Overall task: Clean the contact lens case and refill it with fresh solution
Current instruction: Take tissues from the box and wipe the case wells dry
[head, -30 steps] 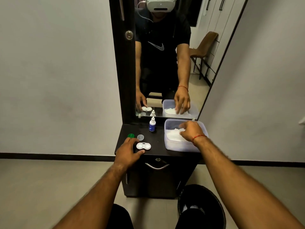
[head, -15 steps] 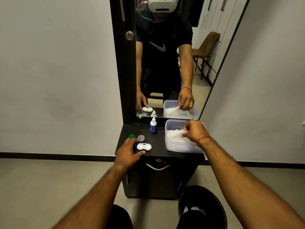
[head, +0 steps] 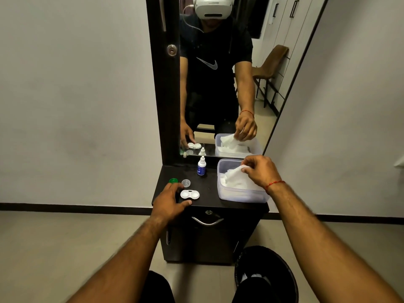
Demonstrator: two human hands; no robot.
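A white two-well contact lens case (head: 189, 194) lies uncapped on the dark cabinet top (head: 209, 189). My left hand (head: 169, 202) rests beside it, thumb just below it, fingers relaxed and holding nothing. A green cap (head: 173, 181) and a clear cap (head: 186, 183) lie behind the case. A small solution bottle (head: 201, 166) with a blue label stands near the mirror. My right hand (head: 261, 171) pinches a white tissue (head: 235, 174) and lifts it out of the clear plastic tub (head: 240, 194) on the right.
A tall mirror (head: 218, 84) rises behind the cabinet and reflects the scene. The cabinet has a drawer with a metal handle (head: 207, 221). A black waste bin (head: 265, 274) stands on the floor at the lower right. White walls flank both sides.
My right hand has gone from reaching into the tub to pinching a tissue and raising it. My left hand has stayed by the case.
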